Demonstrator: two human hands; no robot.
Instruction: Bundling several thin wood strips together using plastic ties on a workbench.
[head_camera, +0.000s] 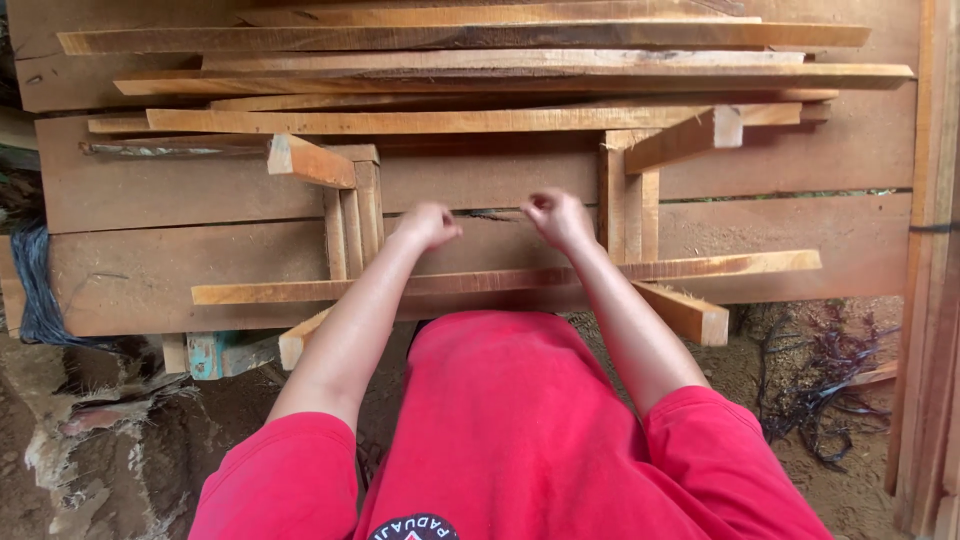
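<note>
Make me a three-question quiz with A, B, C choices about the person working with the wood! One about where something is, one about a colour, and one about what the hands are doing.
1. Where is the stack of long planks?
A. At the far side of the wooden table, beyond the hands
B. On the ground by the feet
C. In the person's lap

2. What colour is the person's shirt?
A. Blue
B. Red
C. White

3. How are the left hand and the right hand shaped?
A. Spread flat and wide open
B. Curled, fingers closed in
C. Hidden under a cloth

Answers:
1. A, since the planks lie piled across the far part of the table.
2. B, since the sleeves and body are bright red.
3. B, since both hands show bent fingers above the long wooden strip.
</note>
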